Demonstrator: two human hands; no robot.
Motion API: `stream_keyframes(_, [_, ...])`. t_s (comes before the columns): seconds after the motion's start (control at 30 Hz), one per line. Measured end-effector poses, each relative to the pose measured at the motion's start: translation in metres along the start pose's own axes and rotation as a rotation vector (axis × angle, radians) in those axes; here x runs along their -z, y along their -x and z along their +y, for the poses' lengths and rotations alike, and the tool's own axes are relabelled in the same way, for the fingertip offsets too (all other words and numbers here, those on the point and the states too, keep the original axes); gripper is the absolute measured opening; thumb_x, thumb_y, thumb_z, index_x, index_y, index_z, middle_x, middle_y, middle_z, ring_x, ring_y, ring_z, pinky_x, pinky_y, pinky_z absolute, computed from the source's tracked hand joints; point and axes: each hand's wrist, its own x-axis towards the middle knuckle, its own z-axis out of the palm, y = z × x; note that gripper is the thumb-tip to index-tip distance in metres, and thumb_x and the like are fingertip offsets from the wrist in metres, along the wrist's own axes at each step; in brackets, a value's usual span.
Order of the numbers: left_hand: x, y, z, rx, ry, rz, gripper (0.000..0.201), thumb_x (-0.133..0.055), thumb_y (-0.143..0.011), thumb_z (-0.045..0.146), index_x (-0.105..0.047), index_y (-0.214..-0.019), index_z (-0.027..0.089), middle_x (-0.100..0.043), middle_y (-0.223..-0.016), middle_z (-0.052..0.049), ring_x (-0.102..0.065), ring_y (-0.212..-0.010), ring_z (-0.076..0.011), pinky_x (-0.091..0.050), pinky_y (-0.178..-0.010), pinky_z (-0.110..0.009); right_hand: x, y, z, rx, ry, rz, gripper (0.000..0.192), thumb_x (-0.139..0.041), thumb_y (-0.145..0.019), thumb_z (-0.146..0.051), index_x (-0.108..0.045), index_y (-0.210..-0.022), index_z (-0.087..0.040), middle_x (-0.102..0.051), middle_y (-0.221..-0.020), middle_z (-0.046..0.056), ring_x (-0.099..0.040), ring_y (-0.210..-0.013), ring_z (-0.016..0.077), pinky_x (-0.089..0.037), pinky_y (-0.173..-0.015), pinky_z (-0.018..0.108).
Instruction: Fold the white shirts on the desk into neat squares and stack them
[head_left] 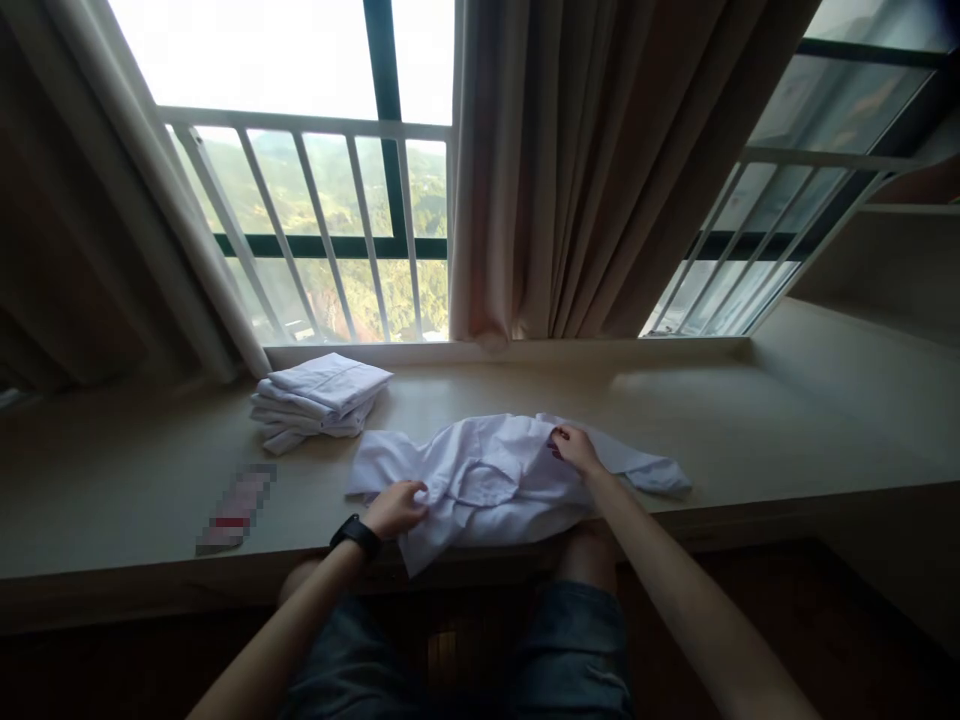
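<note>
A white shirt [487,480] lies crumpled on the pale window ledge [697,420], its collar toward me and a sleeve stretched out to each side. Part of the cloth hangs over the ledge's front edge. My left hand [397,508], with a black watch at the wrist, pinches the shirt at its near left side. On the upper right part, the fingers of my right hand [574,450] are closed on the fabric. Beyond my left hand sits a stack of folded white garments [322,395].
A blurred-out flat item [238,508] lies on the ledge at left, near its front edge. Behind the ledge are a white railing [307,125], windows and grey-brown curtains [540,170]. A side panel with shelves [885,380] bounds the right end. My knees are against the front.
</note>
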Motion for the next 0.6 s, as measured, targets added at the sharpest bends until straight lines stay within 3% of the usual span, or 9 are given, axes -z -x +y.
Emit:
stream_keyframes(0.1, [-0.002,0.005,0.034,-0.105,-0.089,0.142,0.071,-0.073,-0.073,0.046,-0.056,-0.137,0.021,-0.056,-0.141,-0.017,-0.058,-0.124,-0.0360,-0.046,-0.101,-0.045,-0.026,0.011,-0.015,0.276,-0.007,0.075,0.026,-0.057,-0.085,-0.041,-0.068,-0.083,-0.017,-0.071,-0.083,0.007,-0.066,-0.084,0.0211,-0.053,-0.074,0.029])
stream_keyframes(0.17, [0.000,0.003,0.062,-0.196,-0.056,0.209,0.087,-0.069,-0.076,0.055,-0.040,-0.150,0.018,-0.046,-0.150,-0.020,-0.052,-0.132,-0.0370,-0.044,-0.105,-0.047,-0.043,0.026,-0.034,0.510,-0.040,0.028,0.028,-0.057,-0.086,-0.043,-0.071,-0.083,-0.019,-0.072,-0.088,0.008,-0.066,-0.090,0.0227,-0.052,-0.083,0.033])
stream_keyframes(0.23, [0.000,-0.003,0.086,-0.237,0.057,0.208,0.088,-0.066,-0.080,0.056,-0.034,-0.152,0.018,-0.052,-0.145,-0.020,-0.060,-0.123,-0.0349,-0.049,-0.100,-0.045,-0.057,0.046,-0.054,0.673,-0.106,-0.097,0.023,-0.060,-0.087,-0.041,-0.072,-0.086,-0.022,-0.072,-0.099,0.008,-0.065,-0.099,0.0233,-0.050,-0.093,0.035])
stream_keyframes(0.3, [-0.001,-0.011,0.099,-0.216,0.211,0.177,0.062,-0.058,-0.087,0.048,-0.046,-0.141,0.020,-0.068,-0.121,-0.016,-0.071,-0.098,-0.0289,-0.056,-0.086,-0.041,-0.068,0.071,-0.066,0.742,-0.147,-0.132,0.019,-0.059,-0.089,-0.037,-0.072,-0.095,-0.025,-0.069,-0.112,0.008,-0.062,-0.112,0.0247,-0.046,-0.104,0.039])
stream_keyframes(0.4, [0.000,-0.022,0.106,-0.121,0.490,0.158,0.022,-0.045,-0.092,0.036,-0.062,-0.098,0.022,-0.071,-0.076,-0.004,-0.072,-0.068,-0.0210,-0.057,-0.063,-0.032,-0.087,0.111,-0.057,0.679,-0.158,0.124,0.028,-0.050,-0.093,-0.032,-0.063,-0.118,-0.030,-0.059,-0.127,0.011,-0.051,-0.127,0.0300,-0.036,-0.114,0.053])
stream_keyframes(0.47, [0.005,-0.027,0.110,-0.065,0.654,0.180,0.019,-0.045,-0.090,0.034,-0.055,-0.079,0.022,-0.065,-0.063,0.000,-0.070,-0.060,-0.0195,-0.054,-0.051,-0.028,-0.105,0.135,-0.035,0.620,-0.166,0.287,0.033,-0.049,-0.094,-0.032,-0.055,-0.126,-0.033,-0.056,-0.127,0.013,-0.048,-0.128,0.0339,-0.035,-0.112,0.060])
stream_keyframes(0.53, [0.014,-0.027,0.119,-0.055,0.764,0.193,0.022,-0.049,-0.088,0.037,-0.050,-0.072,0.022,-0.062,-0.056,0.002,-0.068,-0.054,-0.0190,-0.051,-0.044,-0.026,-0.127,0.152,-0.011,0.625,-0.174,0.328,0.040,-0.054,-0.092,-0.036,-0.049,-0.131,-0.036,-0.055,-0.126,0.014,-0.049,-0.125,0.0362,-0.038,-0.107,0.063])
stream_keyframes(0.6, [0.025,-0.025,0.133,-0.077,0.850,0.186,0.028,-0.053,-0.086,0.042,-0.047,-0.067,0.022,-0.060,-0.052,0.002,-0.067,-0.050,-0.0186,-0.051,-0.042,-0.025,-0.146,0.160,0.006,0.627,-0.194,0.376,0.059,-0.063,-0.087,-0.039,-0.039,-0.140,-0.036,-0.051,-0.133,0.014,-0.043,-0.132,0.0382,-0.036,-0.110,0.064])
